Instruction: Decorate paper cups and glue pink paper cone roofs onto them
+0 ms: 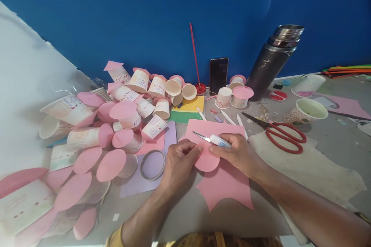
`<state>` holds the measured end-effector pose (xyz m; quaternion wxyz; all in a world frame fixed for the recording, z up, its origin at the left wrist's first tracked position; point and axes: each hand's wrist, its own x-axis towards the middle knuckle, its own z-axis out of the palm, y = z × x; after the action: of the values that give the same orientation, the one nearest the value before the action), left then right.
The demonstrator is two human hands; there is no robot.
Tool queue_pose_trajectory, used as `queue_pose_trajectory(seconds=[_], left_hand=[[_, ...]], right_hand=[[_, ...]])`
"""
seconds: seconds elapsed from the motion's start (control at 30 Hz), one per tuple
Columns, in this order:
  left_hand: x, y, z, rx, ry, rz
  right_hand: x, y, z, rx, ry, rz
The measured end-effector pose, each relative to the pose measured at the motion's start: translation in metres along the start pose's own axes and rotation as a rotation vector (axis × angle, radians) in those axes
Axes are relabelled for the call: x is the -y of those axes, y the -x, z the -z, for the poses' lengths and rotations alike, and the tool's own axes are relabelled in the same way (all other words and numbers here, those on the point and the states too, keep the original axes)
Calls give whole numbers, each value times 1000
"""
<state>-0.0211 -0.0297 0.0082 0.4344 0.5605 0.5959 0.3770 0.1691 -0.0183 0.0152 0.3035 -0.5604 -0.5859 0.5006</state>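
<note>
Left hand (180,161) and right hand (241,155) are both pinched pretty much closed on a paper circle (207,162), right over the pink sheet (230,186).

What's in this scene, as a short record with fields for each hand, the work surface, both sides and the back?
Left hand: pinching the edge of a pink paper disc
Right hand: pinching the disc's other side, white tube at its fingers
Beneath: pink sheet with curved cutouts
Left side: decorated paper cups; tape roll on purple sheet
Right side: red-handled scissors, partly over pale sheet
Back: upright phone, dark flask
</note>
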Motion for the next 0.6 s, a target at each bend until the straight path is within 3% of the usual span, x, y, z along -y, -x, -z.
queue_pose_trajectory(seconds=[0.2,0.4,0.6], left_hand=[[1,7,-6,44,-68,-67],[-4,9,-6,130,-99,-64],[-8,6,-3,61,-89,59]], right_hand=[[-5,-1,-1,42,33,106],[-6,-4,0,-26,81,114],[-3,-4,3,-79,68,78]])
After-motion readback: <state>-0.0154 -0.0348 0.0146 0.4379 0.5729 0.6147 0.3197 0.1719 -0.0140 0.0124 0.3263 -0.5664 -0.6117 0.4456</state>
